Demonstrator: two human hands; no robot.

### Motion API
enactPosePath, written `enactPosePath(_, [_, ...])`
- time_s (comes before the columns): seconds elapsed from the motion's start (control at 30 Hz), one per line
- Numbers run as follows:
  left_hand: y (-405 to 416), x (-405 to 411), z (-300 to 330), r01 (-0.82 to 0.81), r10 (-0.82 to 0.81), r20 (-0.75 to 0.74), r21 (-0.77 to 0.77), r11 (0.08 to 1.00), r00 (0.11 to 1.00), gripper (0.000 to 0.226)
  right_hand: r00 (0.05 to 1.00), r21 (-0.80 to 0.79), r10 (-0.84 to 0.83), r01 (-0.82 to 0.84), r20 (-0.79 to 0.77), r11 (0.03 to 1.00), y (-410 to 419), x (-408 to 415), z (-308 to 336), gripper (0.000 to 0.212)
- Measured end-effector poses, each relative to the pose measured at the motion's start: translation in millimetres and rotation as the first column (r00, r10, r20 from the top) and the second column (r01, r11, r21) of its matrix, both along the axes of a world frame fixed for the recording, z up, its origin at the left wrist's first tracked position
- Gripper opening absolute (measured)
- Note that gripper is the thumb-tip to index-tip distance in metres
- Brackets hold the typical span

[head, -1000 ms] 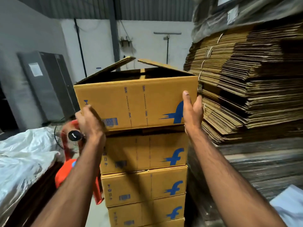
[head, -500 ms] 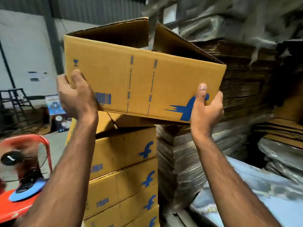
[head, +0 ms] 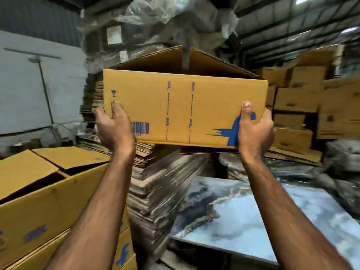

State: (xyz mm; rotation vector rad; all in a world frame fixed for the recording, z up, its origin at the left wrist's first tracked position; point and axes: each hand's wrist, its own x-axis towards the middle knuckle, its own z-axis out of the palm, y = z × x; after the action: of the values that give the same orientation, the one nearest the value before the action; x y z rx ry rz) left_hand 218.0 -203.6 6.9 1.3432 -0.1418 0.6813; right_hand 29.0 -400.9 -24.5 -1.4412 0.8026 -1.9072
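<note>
Warehouse walls and a ribbed metal roof stand behind the carton (head: 185, 112), which is held clear in the air, its top flaps standing open and its long printed side facing the camera. The left grip (head: 115, 129) is clamped on the carton's lower left corner, thumb on the front face. The right grip (head: 255, 131) is clamped on the lower right corner, thumb pressed upright over the blue logo, fingers curled round the edge. Directly below the carton rises a stack of flattened cardboard (head: 161, 188). Below and left of the carton sits a pile of boxes (head: 44, 193), the top one open. Below and right lies a marbled sheet (head: 243, 217). Behind the carton's right end are stacked brown cartons (head: 300, 100); above it, plastic-wrapped bundles (head: 165, 14).
</note>
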Motion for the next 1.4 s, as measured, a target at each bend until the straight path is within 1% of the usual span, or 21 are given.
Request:
enactPosePath(0.07, [-29,-5,-7,0.140,-0.140,-0.005,-0.012,0.990,0.990,0.043,0.997,0.018,-0.078,0.079,-0.022,0.997,-21,-16,-3,0.049])
enactPosePath(0.13, [-58,-7,-18,0.280,-0.280,-0.009,-0.025,0.960,0.960,0.042,0.989,0.042,-0.143,0.145,-0.043,0.989,-42,-31,-7,0.052])
enactPosePath(0.27, [-116,-12,-40,0.548,-0.548,0.013,-0.071,0.834,0.836,0.036,0.968,0.052,-0.234,0.238,-0.087,0.970,-86,-53,-21,0.057])
enactPosePath(0.4, [-176,-13,-61,0.687,-0.687,0.025,-0.067,0.723,0.726,0.030,0.939,0.068,-0.315,0.326,-0.141,0.943,-132,-70,-39,0.056])
enactPosePath(0.5, [-220,-17,-75,0.759,-0.762,-0.008,-0.084,0.645,0.647,0.035,0.921,0.077,-0.348,0.366,-0.175,0.928,-170,-78,-55,0.050])
enactPosePath(0.6, [-262,-18,-89,0.810,-0.813,-0.039,-0.071,0.582,0.581,0.037,0.912,0.069,-0.372,0.388,-0.171,0.919,-216,-82,-73,0.048])
enactPosePath(0.67, [-292,-17,-97,0.826,-0.831,-0.049,-0.094,0.556,0.554,0.033,0.923,0.070,-0.354,0.367,-0.155,0.927,-245,-82,-84,0.047])
enactPosePath(0.73, [-320,-13,-107,0.826,-0.846,-0.065,-0.188,0.531,0.529,0.031,0.940,0.061,-0.316,0.325,-0.127,0.944,-271,-81,-98,0.045])
enactPosePath(0.8, [-344,-8,-120,0.796,-0.857,-0.107,-0.326,0.510,0.505,0.034,0.964,0.057,-0.252,0.257,-0.083,0.965,-297,-80,-115,0.044])
enactPosePath(0.87, [-361,-4,-135,0.725,-0.869,-0.145,-0.497,0.477,0.472,0.028,0.985,0.083,-0.162,0.167,-0.065,0.983,-328,-77,-133,0.042])
enactPosePath(0.93, [-374,-2,-150,0.644,-0.895,-0.143,-0.648,0.407,0.422,0.020,0.993,0.109,-0.089,0.097,-0.076,0.989,-356,-73,-147,0.038])
enactPosePath(0.97, [-381,-2,-157,0.612,-0.904,-0.135,-0.694,0.379,0.407,0.021,0.994,0.137,-0.057,0.069,-0.091,0.988,-367,-73,-152,0.035])
enactPosePath(1.07, [-403,0,-184,0.563,-0.902,-0.130,-0.742,0.364,0.413,0.029,0.986,0.214,0.020,0.016,-0.164,0.977,-393,-76,-171,0.028])
enactPosePath(1.17, [-416,0,-211,0.523,-0.905,-0.145,-0.775,0.355,0.400,0.045,0.978,0.291,0.066,-0.006,-0.197,0.957,-413,-83,-196,0.035])
enactPosePath(1.2, [-420,3,-222,0.510,-0.901,-0.172,-0.775,0.373,0.397,0.045,0.975,0.324,0.090,-0.020,-0.204,0.946,-420,-84,-206,0.038])
enactPosePath(1.27, [-426,3,-240,0.508,-0.894,-0.234,-0.755,0.415,0.382,0.031,0.964,0.379,0.128,-0.031,-0.234,0.925,-429,-88,-224,0.041])
enactPosePath(1.33, [-429,3,-261,0.513,-0.885,-0.309,-0.728,0.456,0.348,0.023,0.945,0.418,0.168,-0.037,-0.281,0.907,-433,-92,-238,0.044])
enactPosePath(1.4, [-429,-1,-280,0.529,-0.886,-0.353,-0.712,0.463,0.300,0.021,0.920,0.474,0.207,-0.027,-0.332,0.880,-437,-96,-252,0.043])
